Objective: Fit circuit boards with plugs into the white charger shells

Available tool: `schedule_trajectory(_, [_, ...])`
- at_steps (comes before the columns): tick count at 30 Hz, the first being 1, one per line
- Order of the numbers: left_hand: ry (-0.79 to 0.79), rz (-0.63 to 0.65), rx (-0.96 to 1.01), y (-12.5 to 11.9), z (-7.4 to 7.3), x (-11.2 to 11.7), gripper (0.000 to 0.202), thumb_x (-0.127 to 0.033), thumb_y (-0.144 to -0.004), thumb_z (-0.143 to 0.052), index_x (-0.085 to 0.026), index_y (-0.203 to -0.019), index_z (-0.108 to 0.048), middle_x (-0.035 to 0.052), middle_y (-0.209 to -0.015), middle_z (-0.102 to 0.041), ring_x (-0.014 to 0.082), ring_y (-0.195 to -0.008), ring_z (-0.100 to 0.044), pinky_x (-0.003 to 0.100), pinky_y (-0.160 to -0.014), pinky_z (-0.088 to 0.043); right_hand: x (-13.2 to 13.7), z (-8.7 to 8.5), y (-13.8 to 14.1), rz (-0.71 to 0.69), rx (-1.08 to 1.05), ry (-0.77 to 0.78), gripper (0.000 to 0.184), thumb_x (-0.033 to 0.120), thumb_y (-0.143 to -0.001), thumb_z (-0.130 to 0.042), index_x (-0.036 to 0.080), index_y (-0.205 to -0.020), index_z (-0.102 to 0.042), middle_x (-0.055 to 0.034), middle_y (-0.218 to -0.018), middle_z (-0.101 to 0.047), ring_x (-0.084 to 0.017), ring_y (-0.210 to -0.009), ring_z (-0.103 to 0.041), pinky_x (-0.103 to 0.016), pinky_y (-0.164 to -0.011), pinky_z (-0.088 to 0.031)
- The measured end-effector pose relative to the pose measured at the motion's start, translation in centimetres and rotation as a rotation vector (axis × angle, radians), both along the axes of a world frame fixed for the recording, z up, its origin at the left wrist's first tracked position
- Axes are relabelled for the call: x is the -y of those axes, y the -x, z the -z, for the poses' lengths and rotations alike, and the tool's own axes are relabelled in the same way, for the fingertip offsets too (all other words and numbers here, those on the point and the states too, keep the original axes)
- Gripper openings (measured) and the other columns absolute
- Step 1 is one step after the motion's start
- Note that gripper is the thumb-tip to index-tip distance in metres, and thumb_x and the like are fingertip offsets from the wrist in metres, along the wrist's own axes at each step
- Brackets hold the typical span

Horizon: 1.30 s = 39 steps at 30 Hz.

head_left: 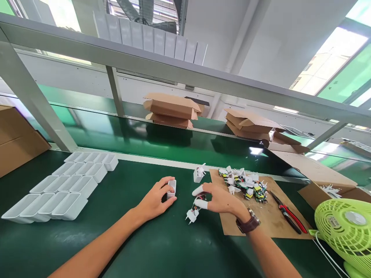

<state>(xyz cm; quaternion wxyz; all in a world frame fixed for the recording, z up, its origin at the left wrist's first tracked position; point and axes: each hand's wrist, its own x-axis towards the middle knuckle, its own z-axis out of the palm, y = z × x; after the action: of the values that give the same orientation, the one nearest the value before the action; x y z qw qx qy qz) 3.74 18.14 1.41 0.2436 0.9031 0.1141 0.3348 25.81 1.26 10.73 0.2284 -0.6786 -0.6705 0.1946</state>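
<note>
My left hand (153, 200) is closed around a small white plastic housing (172, 184), its open end up, on the green worktop. To its right, my right hand (222, 199), with white finger cots on the thumb and a finger and a watch at the wrist, pinches a small circuit board (202, 197). A white two-pin plug (192, 215) hangs from that board on short wires. Behind my hands stands another white housing (198, 177) with a plug and wires sticking out of its top. My fingers partly hide the board and the held housing.
Rows of white housings (65, 206) stand at left. At right, a pile of boards with plugs (248, 186) and red-black pliers (290, 217) lie on a cardboard sheet (232, 224). Beyond are a green fan (342, 224), a cardboard box (311, 199) and a green conveyor belt (133, 137).
</note>
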Motion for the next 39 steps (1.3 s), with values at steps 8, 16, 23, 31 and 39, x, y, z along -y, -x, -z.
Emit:
schedule_trajectory(8, [-0.066, -0.070, -0.002, 0.3, 0.3, -0.2, 0.005, -0.023, -0.090, -0.066, -0.023, -0.095, -0.067, 0.0117, -0.137, -0.062, 0.0255, -0.109, -0.069, 0.043, -0.093, -0.060, -2.9, 4.1, 3.8, 0.108, 0.204, -0.048, 0.028, 0.037, -0.093, -0.067, 0.019, -0.114, -0.066, -0.0108, -0.102, -0.068, -0.027, -0.091, -0.065, -0.040, -0.083, -0.053])
schedule_trajectory(16, [0.040, -0.034, -0.009, 0.6, 0.0, 0.2, 0.024, -0.019, -0.088, -0.067, -0.024, -0.110, -0.059, 0.0119, -0.139, -0.059, 0.0259, -0.122, -0.065, 0.042, -0.101, -0.058, -0.6, 5.3, 4.2, -0.023, 0.217, -0.126, 0.043, 0.014, -0.087, -0.063, 0.018, -0.129, -0.056, -0.0132, -0.118, -0.065, -0.028, -0.105, -0.061, -0.045, -0.093, -0.053])
schedule_trajectory(23, [0.214, -0.052, -0.094, 1.1, -0.5, 0.2, 0.060, -0.029, -0.087, -0.073, -0.027, -0.140, -0.044, 0.0115, -0.139, -0.058, 0.0283, -0.126, -0.064, 0.046, -0.106, -0.056, -0.3, 6.7, 4.0, -0.007, 0.184, -0.248, 0.038, 0.009, -0.085, -0.061, 0.018, -0.122, -0.056, -0.0122, -0.107, -0.066, -0.028, -0.095, -0.060, -0.046, -0.082, -0.056])
schedule_trajectory(31, [0.288, -0.083, -0.165, 1.8, -0.4, -0.4, 0.068, -0.035, -0.086, -0.076, -0.028, -0.145, -0.042, 0.0085, -0.133, -0.066, 0.0258, -0.117, -0.070, 0.044, -0.103, -0.058, 0.1, 5.5, 4.9, 0.061, 0.010, -0.620, 0.054, 0.004, -0.084, -0.056, 0.024, -0.134, -0.047, -0.0125, -0.120, -0.060, -0.027, -0.110, -0.060, -0.045, -0.087, -0.060])
schedule_trajectory(39, [-0.001, 0.042, -0.013, 1.8, -0.1, 0.5, 0.068, -0.027, -0.095, -0.066, -0.029, -0.154, -0.032, 0.0111, -0.139, -0.065, 0.0253, -0.130, -0.063, 0.045, -0.109, -0.054, 0.4, 5.3, 6.5, 0.034, 0.138, -0.766, 0.056, 0.002, -0.089, -0.057, 0.019, -0.141, -0.045, -0.0166, -0.129, -0.062, -0.030, -0.117, -0.060, -0.052, -0.095, -0.060])
